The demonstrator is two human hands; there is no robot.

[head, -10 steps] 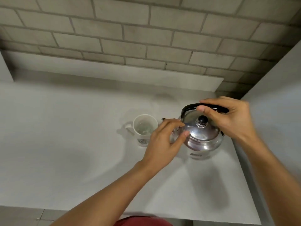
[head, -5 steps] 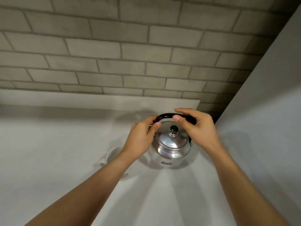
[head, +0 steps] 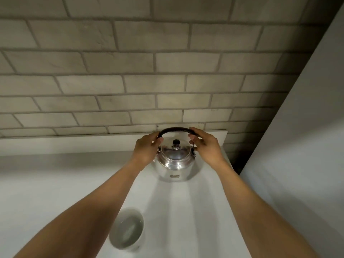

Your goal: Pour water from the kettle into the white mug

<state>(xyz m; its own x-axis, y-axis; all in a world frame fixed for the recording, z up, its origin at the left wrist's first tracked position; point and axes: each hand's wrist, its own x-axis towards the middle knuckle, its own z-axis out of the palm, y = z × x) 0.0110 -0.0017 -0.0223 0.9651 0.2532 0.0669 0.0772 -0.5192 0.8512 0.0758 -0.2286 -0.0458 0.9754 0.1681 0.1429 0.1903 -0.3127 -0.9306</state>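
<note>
We have the kettle (head: pixel 174 161) upright at the back of the counter (head: pixel 55 183), our left hand (head: pixel 147 151) and right hand (head: pixel 205 146) curled around either end of its black handle (head: pixel 175 129), which spans left to right. The spout is hidden. We judge lifting comes next, toward the white mug (head: pixel 128 229) nearer us

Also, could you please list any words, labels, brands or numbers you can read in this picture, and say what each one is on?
Kettle: a small label low on the front of its body, too small and blurred to read.
Mug: no print can be seen from this angle.
Brick wall and counter: no writing or signs.
So nothing here can be read.
</note>
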